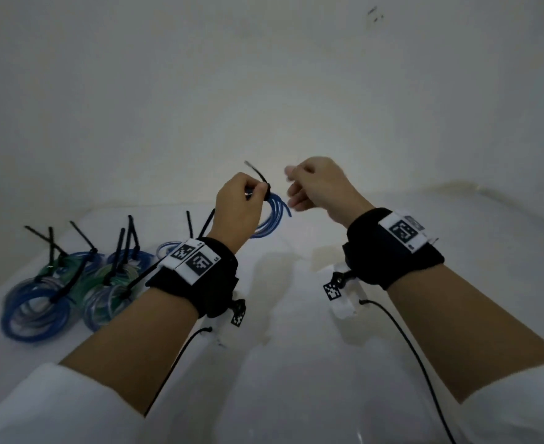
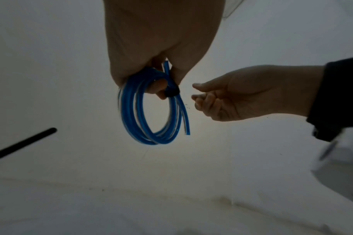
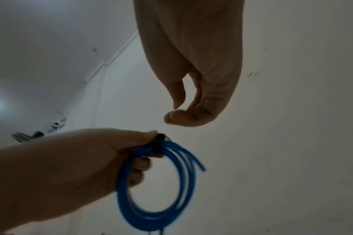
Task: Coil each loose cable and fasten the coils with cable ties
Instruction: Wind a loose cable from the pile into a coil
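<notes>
My left hand [image 1: 248,195] holds a blue cable coil [image 1: 269,224] up above the white table; the coil [image 2: 151,114] hangs from my fingers as a ring with one loose end pointing down. A black cable tie [image 1: 259,176] is wrapped round the coil at the top, its tail sticking up and left; its head [image 2: 172,93] sits by my fingertips. My right hand [image 1: 296,190] is a short way to the right of the coil, apart from it, fingers loosely curled and holding nothing [image 3: 176,114]. The coil [image 3: 157,187] looks blurred in the right wrist view.
Several tied coils, blue and green, [image 1: 72,290] lie in a heap at the table's left, black tie tails sticking up. Another coil [image 1: 168,248] lies just behind my left wrist. The white table [image 1: 296,363] meets a white wall behind. Thin black wires [image 1: 408,347] hang from my wristbands.
</notes>
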`<state>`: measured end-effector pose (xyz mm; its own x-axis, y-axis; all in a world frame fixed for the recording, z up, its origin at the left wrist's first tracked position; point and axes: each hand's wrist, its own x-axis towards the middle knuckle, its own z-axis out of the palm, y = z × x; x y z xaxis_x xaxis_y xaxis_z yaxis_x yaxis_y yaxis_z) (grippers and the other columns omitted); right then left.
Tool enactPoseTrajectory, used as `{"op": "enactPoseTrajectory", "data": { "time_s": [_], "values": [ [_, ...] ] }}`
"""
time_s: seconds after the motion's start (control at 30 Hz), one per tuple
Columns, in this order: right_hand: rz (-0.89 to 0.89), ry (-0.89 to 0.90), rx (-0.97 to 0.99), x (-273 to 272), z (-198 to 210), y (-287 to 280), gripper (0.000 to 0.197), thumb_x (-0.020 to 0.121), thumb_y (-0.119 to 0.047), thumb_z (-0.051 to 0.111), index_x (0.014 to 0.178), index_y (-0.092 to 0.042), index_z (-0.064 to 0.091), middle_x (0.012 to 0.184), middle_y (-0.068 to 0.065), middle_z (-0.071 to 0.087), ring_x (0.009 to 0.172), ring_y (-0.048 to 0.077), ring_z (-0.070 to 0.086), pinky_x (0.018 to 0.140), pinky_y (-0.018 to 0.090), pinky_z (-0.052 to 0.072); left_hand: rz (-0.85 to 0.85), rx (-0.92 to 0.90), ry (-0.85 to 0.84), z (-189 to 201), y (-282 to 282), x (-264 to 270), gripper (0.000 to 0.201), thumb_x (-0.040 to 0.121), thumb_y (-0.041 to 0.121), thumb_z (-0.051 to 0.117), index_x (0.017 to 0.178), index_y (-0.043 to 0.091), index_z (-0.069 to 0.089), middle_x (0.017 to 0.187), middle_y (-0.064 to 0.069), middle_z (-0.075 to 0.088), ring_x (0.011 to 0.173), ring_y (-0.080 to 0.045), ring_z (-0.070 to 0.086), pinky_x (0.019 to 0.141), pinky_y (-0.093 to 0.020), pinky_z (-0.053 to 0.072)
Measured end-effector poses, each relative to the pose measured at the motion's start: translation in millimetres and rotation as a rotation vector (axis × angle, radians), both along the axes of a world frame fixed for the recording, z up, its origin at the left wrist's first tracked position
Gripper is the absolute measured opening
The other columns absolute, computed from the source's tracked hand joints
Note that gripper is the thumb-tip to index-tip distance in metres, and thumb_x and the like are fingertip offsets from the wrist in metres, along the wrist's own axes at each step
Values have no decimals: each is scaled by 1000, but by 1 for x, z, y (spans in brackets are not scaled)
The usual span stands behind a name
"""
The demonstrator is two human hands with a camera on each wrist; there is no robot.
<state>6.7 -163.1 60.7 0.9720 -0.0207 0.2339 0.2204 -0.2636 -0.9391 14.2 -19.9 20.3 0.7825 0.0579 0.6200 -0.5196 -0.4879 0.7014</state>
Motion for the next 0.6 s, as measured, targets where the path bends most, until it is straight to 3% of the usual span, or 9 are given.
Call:
{"op": "enactPoseTrajectory", "data": {
  "time_s": [0.07, 0.17, 0.2, 0.27, 0.33, 0.43, 0.5, 0.6],
  "values": [
    [140, 62, -2, -10, -2, 21, 23, 96, -17, 49, 86, 2, 58, 73, 14, 61, 55, 21, 65, 52, 27, 56, 19, -68, 91, 4, 9, -6, 17, 94, 22, 48, 86, 9, 56, 89, -5, 62, 79, -16, 54, 73, -22, 41],
    [201, 81, 18, -16, -5, 43, 31, 95, -23, 52, 89, 7, 60, 80, 18, 63, 67, 28, 67, 61, 34, 60, -62, -183, 227, 8, 25, -18, 27, 98, 23, 38, 92, 4, 56, 87, -9, 61, 78, -22, 58, 77, -33, 48],
    [211, 73, -3, -16, -7, 49, 33, 93, -24, 56, 89, 8, 61, 81, 19, 65, 70, 29, 68, 63, 35, 60, -115, -231, 267, 9, 32, -22, 29, 99, 20, 35, 95, 1, 56, 92, -14, 62, 82, -24, 59, 78, -35, 52],
    [229, 57, -54, -18, -12, 59, 29, 87, -21, 65, 88, 7, 63, 81, 17, 68, 72, 27, 70, 66, 36, 60, -205, -253, 318, 10, 46, -31, 30, 98, 14, 33, 103, -3, 58, 102, -19, 61, 86, -22, 60, 71, -25, 55],
    [252, 75, -26, -17, -19, 67, 14, 84, -10, 68, 86, 2, 61, 76, 13, 65, 68, 23, 67, 66, 36, 60, -164, -92, 270, 11, 62, -35, 28, 97, 11, 37, 105, -1, 61, 103, -16, 61, 88, -18, 57, 73, -20, 50],
    [304, 161, 35, -14, -29, 77, 6, 86, -1, 62, 91, 0, 58, 75, 12, 62, 67, 22, 64, 63, 34, 60, 34, 317, 174, 3, 90, -30, 21, 94, 19, 51, 108, 9, 63, 102, -1, 57, 102, -17, 51, 85, -19, 39],
    [350, 215, 70, -11, -38, 83, 6, 88, 2, 58, 94, 1, 58, 78, 14, 62, 69, 25, 66, 62, 34, 60, 48, 386, 274, -6, 105, -26, 24, 92, 22, 54, 113, 11, 58, 113, -3, 58, 105, -18, 53, 88, -27, 42],
    [379, 275, 84, -5, -53, 92, 5, 89, 3, 56, 91, -1, 57, 79, 14, 62, 71, 28, 66, 66, 37, 60, 64, 385, 348, -15, 118, -24, 21, 90, 14, 57, 111, 9, 58, 109, -8, 63, 90, -18, 57, 78, -27, 46]
  ]
}}
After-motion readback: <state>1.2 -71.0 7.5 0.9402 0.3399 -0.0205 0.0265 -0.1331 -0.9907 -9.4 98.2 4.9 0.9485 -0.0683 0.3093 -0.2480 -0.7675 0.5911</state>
